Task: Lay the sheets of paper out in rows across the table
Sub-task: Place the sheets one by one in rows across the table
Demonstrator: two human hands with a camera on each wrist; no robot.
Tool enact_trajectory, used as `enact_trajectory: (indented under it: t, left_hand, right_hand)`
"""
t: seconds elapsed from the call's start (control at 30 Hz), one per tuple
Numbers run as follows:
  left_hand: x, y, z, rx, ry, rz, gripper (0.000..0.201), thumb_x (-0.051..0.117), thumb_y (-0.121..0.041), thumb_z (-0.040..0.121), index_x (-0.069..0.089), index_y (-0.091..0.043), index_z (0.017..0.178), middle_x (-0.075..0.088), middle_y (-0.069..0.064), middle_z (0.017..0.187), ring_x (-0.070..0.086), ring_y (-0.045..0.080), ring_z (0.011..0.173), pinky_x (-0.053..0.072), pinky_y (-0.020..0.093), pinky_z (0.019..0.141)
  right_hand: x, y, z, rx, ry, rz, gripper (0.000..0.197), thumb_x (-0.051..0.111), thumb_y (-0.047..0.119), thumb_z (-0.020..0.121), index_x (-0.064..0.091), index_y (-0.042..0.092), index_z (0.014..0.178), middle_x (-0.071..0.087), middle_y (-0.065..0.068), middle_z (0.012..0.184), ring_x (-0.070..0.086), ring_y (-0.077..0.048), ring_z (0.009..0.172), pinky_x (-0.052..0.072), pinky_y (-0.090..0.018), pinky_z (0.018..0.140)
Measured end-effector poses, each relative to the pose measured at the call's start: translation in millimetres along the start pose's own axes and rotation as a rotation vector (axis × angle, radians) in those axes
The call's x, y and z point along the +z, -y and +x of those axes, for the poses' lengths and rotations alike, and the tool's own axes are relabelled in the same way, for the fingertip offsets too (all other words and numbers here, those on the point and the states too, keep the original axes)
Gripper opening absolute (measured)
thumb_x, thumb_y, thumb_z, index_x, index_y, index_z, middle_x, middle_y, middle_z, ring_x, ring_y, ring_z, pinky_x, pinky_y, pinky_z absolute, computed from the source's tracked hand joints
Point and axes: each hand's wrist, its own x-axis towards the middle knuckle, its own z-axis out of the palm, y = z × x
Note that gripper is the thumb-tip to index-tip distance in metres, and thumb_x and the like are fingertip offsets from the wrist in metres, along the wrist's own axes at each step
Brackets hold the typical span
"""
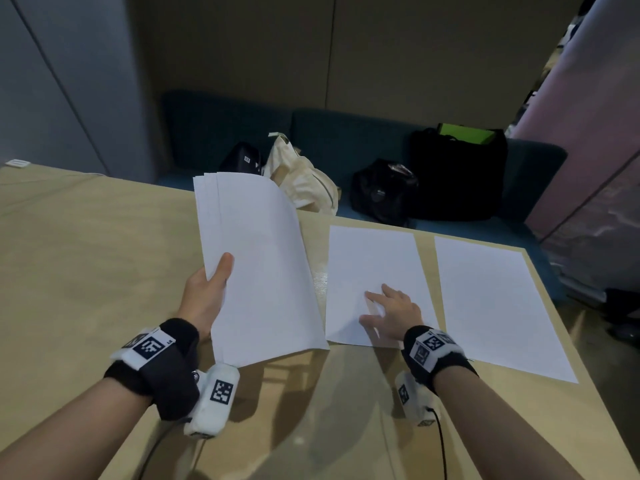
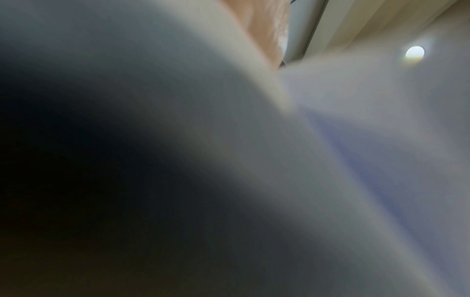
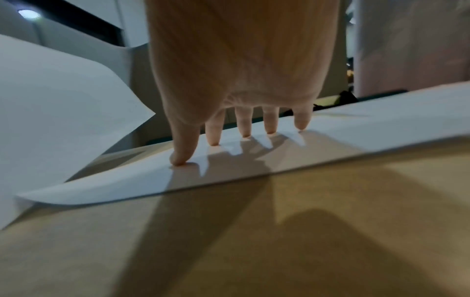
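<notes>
My left hand [image 1: 211, 292] grips a stack of white sheets [image 1: 258, 268] above the table, thumb on top, the stack bowed and fanned at its far end. Two single sheets lie flat at the table's far right: one sheet [image 1: 374, 268] in the middle and another sheet [image 1: 495, 303] by the right edge. My right hand [image 1: 391, 311] rests on the near part of the middle sheet [image 3: 254, 160], its straight spread fingertips [image 3: 179, 160] pressing the paper down. The left wrist view is blurred, filled by the underside of the stack [image 2: 356, 160].
The tan wooden table [image 1: 86, 258] extends left and toward me. Behind its far edge a teal bench [image 1: 346, 133] carries a cream cloth bag [image 1: 304, 178] and black bags [image 1: 457, 174]. The table's right edge runs just past the right sheet.
</notes>
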Motion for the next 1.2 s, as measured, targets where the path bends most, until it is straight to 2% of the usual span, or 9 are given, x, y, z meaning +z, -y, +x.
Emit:
enact_trajectory:
  t: [0.07,0.2,0.3,0.47,0.53,0.7,0.87,1.0,1.2]
  left_hand:
    - [2,1,-2,-0.006,0.016,0.003,0.039,0.047,-0.034,0.095,0.057,-0.007,0.122,0.062,0.005,0.113,0.061,0.012,0.085,0.046,0.022,0.068]
    - [2,2,-5,-0.011,0.009,0.013,0.04,0.048,-0.035,0.094,0.056,-0.007,0.123,0.062,0.004,0.114,0.06,0.02,0.098,0.046,0.025,0.078]
    - [1,3,-7,-0.007,0.012,-0.008,0.033,0.048,-0.033,0.095,0.057,-0.01,0.116,0.063,0.001,0.108,0.061,0.011,0.087,0.047,0.014,0.062]
    - [-1,4,-8,-0.008,0.013,0.006,0.035,0.047,-0.033,0.095,0.056,-0.008,0.119,0.061,0.002,0.111,0.057,0.001,0.079,0.043,0.011,0.058]
    - [-1,4,-9,-0.005,0.007,0.011,0.032,0.046,-0.033,0.095,0.055,-0.011,0.117,0.059,0.001,0.111,0.057,0.005,0.08,0.041,0.008,0.055]
    - [-3,6,-7,-0.018,0.006,0.006,0.043,0.047,-0.034,0.095,0.055,-0.004,0.124,0.062,0.006,0.116,0.06,0.015,0.091,0.044,0.017,0.065]
    - [1,6,-9,-0.012,0.021,-0.021,0.035,0.047,-0.033,0.095,0.055,-0.011,0.121,0.063,-0.003,0.106,0.057,-0.001,0.081,0.045,0.01,0.057]
    - [1,4,-8,-0.015,0.026,0.001,0.043,0.048,-0.034,0.094,0.056,-0.005,0.125,0.063,0.005,0.118,0.061,0.017,0.097,0.046,0.02,0.072]
    - [0,3,-7,-0.003,0.035,-0.001,0.041,0.049,-0.037,0.093,0.059,-0.008,0.12,0.065,0.003,0.115,0.063,0.016,0.096,0.048,0.025,0.078]
  right_hand:
    - [2,1,0,0.045,0.037,0.019,0.063,0.047,0.052,0.088,0.025,0.038,0.145,0.007,0.002,0.16,0.006,-0.027,0.147,0.011,-0.052,0.117]
    - [4,6,5,0.096,0.034,0.02,0.063,0.043,0.052,0.09,0.019,0.039,0.146,0.002,0.003,0.16,0.002,-0.027,0.147,0.006,-0.055,0.115]
    - [4,5,7,0.104,0.022,0.031,0.062,0.042,0.052,0.09,0.019,0.039,0.146,0.002,0.004,0.16,0.002,-0.027,0.147,0.006,-0.056,0.115]
    - [2,2,9,0.107,0.025,0.05,0.062,0.043,0.052,0.09,0.019,0.039,0.146,0.001,0.005,0.16,0.001,-0.027,0.147,0.004,-0.055,0.115]
    - [1,2,10,0.106,0.028,0.051,0.063,0.044,0.051,0.09,0.019,0.039,0.146,0.001,0.004,0.16,0.001,-0.026,0.147,0.005,-0.055,0.115]
    - [2,-2,9,0.111,0.02,0.048,0.063,0.044,0.051,0.09,0.02,0.038,0.146,0.002,0.004,0.16,0.001,-0.026,0.147,0.005,-0.055,0.115]
    - [2,-2,9,0.116,0.023,0.05,0.063,0.045,0.05,0.09,0.02,0.038,0.146,0.002,0.004,0.16,0.001,-0.027,0.147,0.005,-0.056,0.115]
    - [1,0,8,0.119,0.021,0.051,0.062,0.046,0.049,0.09,0.021,0.038,0.146,0.002,0.003,0.16,0.002,-0.027,0.147,0.005,-0.056,0.115]
    - [1,4,9,0.129,0.013,0.05,0.062,0.046,0.047,0.09,0.023,0.036,0.146,0.004,0.003,0.16,0.003,-0.027,0.147,0.006,-0.057,0.114]
